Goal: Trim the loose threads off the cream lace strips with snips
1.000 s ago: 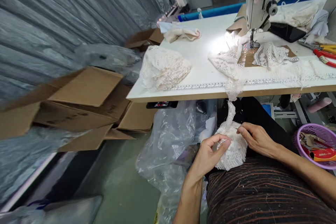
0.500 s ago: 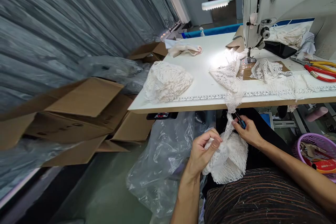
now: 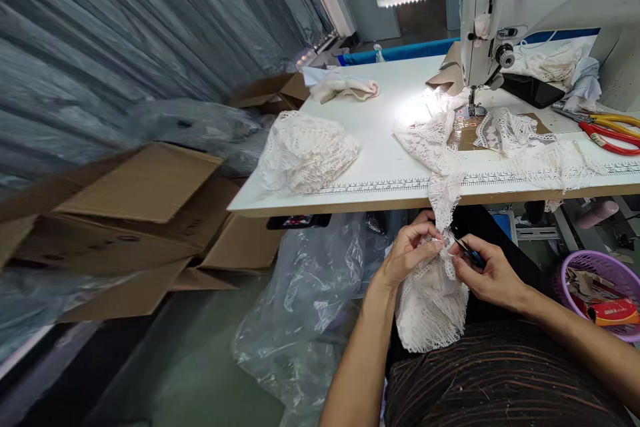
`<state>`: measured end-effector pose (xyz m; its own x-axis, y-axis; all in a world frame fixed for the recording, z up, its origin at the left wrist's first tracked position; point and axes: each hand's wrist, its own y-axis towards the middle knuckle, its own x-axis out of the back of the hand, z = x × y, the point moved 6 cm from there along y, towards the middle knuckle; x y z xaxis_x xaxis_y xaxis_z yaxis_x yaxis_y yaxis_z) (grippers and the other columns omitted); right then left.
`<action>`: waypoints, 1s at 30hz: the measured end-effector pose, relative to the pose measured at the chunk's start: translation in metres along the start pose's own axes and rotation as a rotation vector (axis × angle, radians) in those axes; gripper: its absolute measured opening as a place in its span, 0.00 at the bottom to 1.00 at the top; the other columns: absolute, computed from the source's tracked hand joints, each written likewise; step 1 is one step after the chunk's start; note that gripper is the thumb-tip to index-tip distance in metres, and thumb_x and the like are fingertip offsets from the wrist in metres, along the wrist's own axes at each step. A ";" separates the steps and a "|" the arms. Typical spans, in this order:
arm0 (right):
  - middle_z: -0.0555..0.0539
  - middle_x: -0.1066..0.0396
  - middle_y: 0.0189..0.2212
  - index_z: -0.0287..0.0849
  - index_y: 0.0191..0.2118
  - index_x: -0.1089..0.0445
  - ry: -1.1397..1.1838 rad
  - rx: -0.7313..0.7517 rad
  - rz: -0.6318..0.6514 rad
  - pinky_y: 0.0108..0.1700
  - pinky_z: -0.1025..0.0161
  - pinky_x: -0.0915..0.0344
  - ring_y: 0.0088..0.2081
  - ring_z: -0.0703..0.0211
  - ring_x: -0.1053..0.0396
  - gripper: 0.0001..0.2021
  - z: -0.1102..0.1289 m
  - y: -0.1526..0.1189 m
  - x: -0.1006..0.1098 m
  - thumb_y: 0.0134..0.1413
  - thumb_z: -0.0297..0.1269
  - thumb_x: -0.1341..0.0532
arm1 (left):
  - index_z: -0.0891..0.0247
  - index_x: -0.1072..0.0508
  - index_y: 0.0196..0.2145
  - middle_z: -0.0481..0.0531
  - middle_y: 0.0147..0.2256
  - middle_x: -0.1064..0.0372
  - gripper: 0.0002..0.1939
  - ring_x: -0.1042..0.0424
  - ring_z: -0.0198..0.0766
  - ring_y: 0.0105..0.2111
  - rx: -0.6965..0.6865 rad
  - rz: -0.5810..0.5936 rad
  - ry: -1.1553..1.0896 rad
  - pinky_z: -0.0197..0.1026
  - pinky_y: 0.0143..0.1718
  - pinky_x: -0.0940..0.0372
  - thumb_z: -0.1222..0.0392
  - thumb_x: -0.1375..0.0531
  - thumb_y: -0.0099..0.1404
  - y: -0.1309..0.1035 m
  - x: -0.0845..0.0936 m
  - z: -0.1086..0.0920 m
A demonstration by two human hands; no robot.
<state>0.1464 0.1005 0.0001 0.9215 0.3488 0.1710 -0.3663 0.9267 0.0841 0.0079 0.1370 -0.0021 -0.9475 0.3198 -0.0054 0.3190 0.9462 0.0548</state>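
White lace [image 3: 433, 313] lies bunched on my lap, and a narrow strip of it runs up over the table's front edge toward the sewing machine [image 3: 483, 27]. My left hand [image 3: 413, 250] pinches this strip just below the edge, fingers closed. Close beside it, my right hand [image 3: 487, 270] is closed around small dark thread snips [image 3: 470, 252] with a bit of blue on them. Their tip points up and left at the lace; whether the blades touch it I cannot tell. The right fingertips are also against the lace.
On the white table [image 3: 380, 147] lie a lace pile [image 3: 307, 153], a black phone-like slab [image 3: 533, 90] and red and yellow-handled tools [image 3: 607, 130]. Cardboard boxes [image 3: 140, 187] and clear plastic [image 3: 300, 313] are at left. A purple basket [image 3: 597, 263] stands at right.
My left hand has moved up and right along the lace, closer to the table edge. My right hand has shifted slightly right and down, and the hands are now nearly together.
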 end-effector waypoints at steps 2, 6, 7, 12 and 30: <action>0.53 0.39 0.23 0.41 0.34 0.34 -0.023 0.011 0.019 0.25 0.68 0.45 0.24 0.66 0.45 0.10 0.000 0.002 0.004 0.58 0.43 0.42 | 0.65 0.24 0.25 0.55 0.35 0.26 0.15 0.29 0.42 0.37 0.024 -0.013 0.026 0.41 0.40 0.36 0.48 0.33 0.54 -0.006 0.002 -0.002; 0.51 0.36 0.24 0.41 0.34 0.33 -0.153 0.020 0.102 0.27 0.66 0.44 0.25 0.64 0.42 0.17 0.000 0.015 0.012 0.65 0.48 0.50 | 0.65 0.22 0.31 0.53 0.29 0.24 0.15 0.28 0.39 0.31 0.115 -0.055 0.149 0.39 0.36 0.36 0.48 0.35 0.58 -0.016 0.008 -0.003; 0.50 0.35 0.24 0.41 0.33 0.33 -0.195 0.028 0.123 0.29 0.65 0.43 0.26 0.63 0.40 0.21 0.001 0.019 0.013 0.67 0.49 0.54 | 0.65 0.22 0.31 0.53 0.30 0.23 0.15 0.28 0.39 0.31 0.123 -0.064 0.181 0.39 0.36 0.35 0.48 0.35 0.58 -0.017 0.009 -0.004; 0.49 0.35 0.23 0.41 0.28 0.35 -0.367 0.114 0.212 0.30 0.64 0.45 0.25 0.62 0.40 0.28 0.007 0.034 0.009 0.69 0.53 0.61 | 0.65 0.21 0.31 0.55 0.32 0.21 0.14 0.25 0.42 0.34 0.115 -0.067 0.232 0.40 0.39 0.33 0.50 0.35 0.58 -0.016 0.008 -0.008; 0.52 0.40 0.20 0.42 0.26 0.38 -0.535 0.088 0.151 0.27 0.64 0.52 0.21 0.65 0.47 0.20 0.004 0.031 0.004 0.67 0.45 0.53 | 0.65 0.25 0.25 0.47 0.24 0.31 0.14 0.36 0.34 0.25 0.157 -0.092 0.170 0.36 0.30 0.41 0.49 0.36 0.57 -0.017 0.004 -0.009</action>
<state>0.1383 0.1296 0.0069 0.6727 0.3358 0.6593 -0.5197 0.8487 0.0980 -0.0015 0.1213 0.0057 -0.9586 0.2315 0.1657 0.2183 0.9713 -0.0938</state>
